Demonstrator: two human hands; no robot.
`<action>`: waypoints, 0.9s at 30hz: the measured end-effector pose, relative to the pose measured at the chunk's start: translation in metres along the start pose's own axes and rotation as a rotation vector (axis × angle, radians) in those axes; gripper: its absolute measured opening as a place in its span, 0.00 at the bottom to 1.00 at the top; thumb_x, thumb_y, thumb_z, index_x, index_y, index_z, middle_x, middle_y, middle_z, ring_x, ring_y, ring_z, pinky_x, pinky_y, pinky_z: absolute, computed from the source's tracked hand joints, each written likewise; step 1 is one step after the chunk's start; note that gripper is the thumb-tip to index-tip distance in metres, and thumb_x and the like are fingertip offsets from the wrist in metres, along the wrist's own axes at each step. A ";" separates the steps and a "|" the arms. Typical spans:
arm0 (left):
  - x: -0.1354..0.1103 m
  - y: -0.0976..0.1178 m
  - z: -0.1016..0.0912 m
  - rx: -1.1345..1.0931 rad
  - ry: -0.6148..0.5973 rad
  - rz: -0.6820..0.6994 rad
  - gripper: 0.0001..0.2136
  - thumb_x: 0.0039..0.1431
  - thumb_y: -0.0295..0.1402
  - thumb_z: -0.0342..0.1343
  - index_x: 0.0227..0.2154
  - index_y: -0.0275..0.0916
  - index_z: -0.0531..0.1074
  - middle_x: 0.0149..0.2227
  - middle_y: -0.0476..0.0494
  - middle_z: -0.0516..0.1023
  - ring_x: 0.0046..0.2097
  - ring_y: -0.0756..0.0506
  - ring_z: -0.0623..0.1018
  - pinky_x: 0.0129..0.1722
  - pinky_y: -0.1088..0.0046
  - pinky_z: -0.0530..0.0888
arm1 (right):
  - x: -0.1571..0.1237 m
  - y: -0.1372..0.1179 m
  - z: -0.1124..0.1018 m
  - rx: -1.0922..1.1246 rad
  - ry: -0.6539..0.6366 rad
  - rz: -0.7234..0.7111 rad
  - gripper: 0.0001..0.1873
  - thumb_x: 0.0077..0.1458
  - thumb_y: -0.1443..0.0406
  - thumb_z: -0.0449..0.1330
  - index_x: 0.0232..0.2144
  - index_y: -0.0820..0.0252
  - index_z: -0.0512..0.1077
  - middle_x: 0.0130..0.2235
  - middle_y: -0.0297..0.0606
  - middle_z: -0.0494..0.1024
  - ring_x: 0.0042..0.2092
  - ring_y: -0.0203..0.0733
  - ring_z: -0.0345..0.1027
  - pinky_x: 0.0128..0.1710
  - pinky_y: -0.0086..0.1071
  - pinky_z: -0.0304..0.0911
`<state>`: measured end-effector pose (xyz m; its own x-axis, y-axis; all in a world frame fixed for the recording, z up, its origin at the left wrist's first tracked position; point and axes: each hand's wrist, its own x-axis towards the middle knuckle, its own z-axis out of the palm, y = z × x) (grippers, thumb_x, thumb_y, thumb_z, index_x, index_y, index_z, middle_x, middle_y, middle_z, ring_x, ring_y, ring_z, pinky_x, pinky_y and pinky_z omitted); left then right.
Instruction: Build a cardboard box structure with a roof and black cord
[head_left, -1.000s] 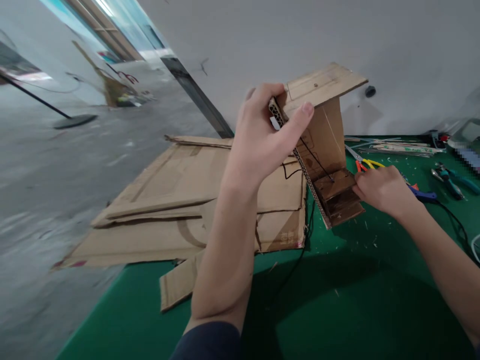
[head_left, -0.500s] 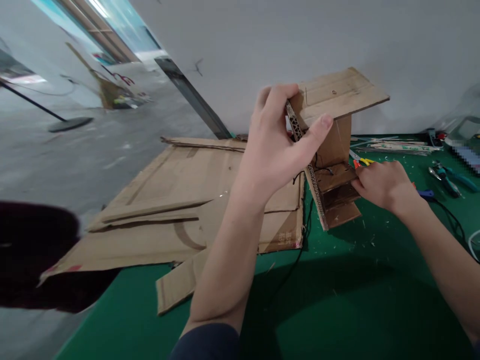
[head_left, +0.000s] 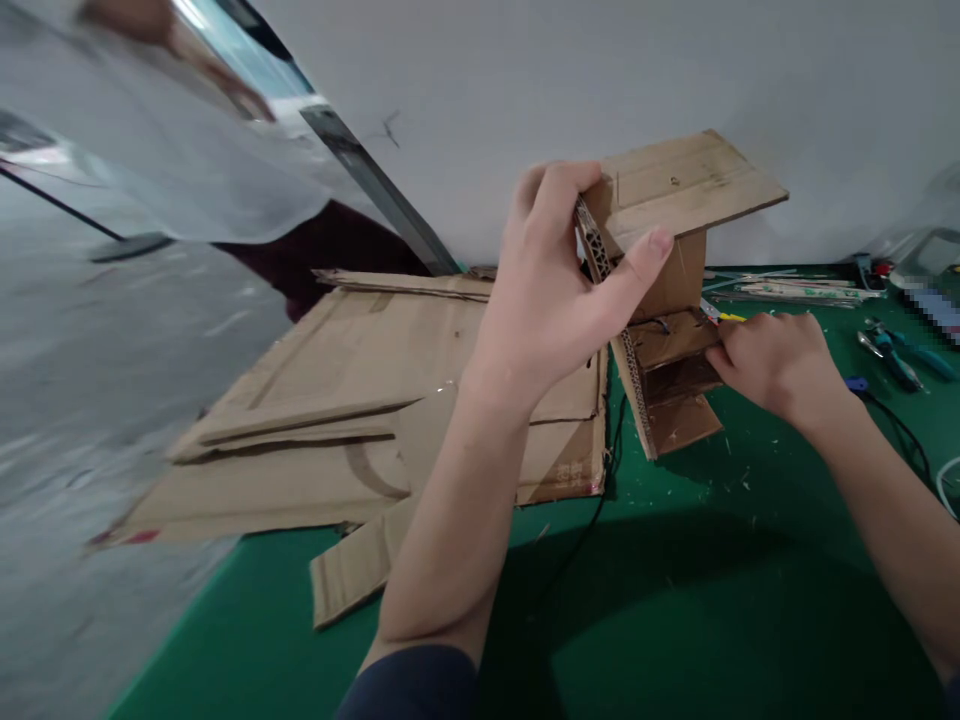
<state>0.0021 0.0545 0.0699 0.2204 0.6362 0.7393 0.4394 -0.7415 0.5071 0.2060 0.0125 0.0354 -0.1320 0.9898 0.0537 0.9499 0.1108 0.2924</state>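
My left hand (head_left: 555,270) grips the upper left part of a hand-made cardboard structure (head_left: 675,340), its thumb lying across the front below the flat top panel (head_left: 694,185). The structure stands tilted, with small stacked shelves low down and a dark wire on the upper shelf. My right hand (head_left: 776,365) is closed at the right edge of these shelves, thumb and forefinger against the cardboard; its other fingers are curled out of sight. Just behind that hand, a tool with a yellow handle (head_left: 731,318) shows in part.
Large cardboard sheets (head_left: 360,350) cover the left of the green table (head_left: 675,620). Pliers (head_left: 889,355), a black cable (head_left: 900,430) and thin strips (head_left: 795,288) lie at the right. A person in a white top (head_left: 187,150) stands beyond the table's left end.
A person in white has come into view at the upper left. The cardboard structure's top has shifted slightly right with my left hand. My right hand keeps its hold by the shelves.
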 end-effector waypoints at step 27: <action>-0.001 0.005 -0.001 0.032 -0.080 0.069 0.23 0.57 0.44 0.58 0.51 0.42 0.62 0.52 0.37 0.68 0.55 0.38 0.70 0.56 0.53 0.71 | -0.014 -0.004 -0.006 -0.006 0.206 0.101 0.22 0.60 0.59 0.44 0.32 0.63 0.75 0.28 0.49 0.77 0.30 0.51 0.72 0.25 0.34 0.42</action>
<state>0.0028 0.0500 0.0723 0.3197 0.5999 0.7334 0.4477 -0.7778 0.4411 0.2024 -0.0020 0.0397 -0.0922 0.9565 0.2769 0.9597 0.0112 0.2809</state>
